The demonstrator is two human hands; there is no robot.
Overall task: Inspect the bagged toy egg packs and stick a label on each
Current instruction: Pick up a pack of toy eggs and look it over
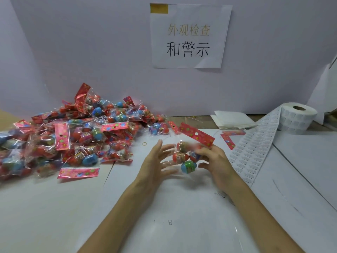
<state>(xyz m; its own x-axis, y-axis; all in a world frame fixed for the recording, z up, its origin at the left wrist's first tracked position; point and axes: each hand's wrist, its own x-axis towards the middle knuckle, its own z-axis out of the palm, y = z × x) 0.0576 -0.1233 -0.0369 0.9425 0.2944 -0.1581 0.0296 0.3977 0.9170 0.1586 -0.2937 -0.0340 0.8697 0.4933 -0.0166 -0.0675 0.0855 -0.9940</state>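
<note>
One clear bag of toy eggs (184, 157) with a red card header hangs above the white table in front of me. My right hand (214, 159) grips it from the right, fingers curled round the eggs. Just left of the bag is my left hand (156, 161), fingers spread and straight, blurred, at most brushing the plastic. A big heap of the same egg packs (73, 136) lies at the left. The label roll (295, 115) stands at the back right, and its strip of labels (249, 154) runs down the table toward me.
A small rubber band (144, 143) lies near the heap. Folded white paper (231, 121) sits at the back, loose red header cards (230, 137) beside the strip. A paper sign (189, 35) hangs on the back wall. White sheets (182, 216) cover the table.
</note>
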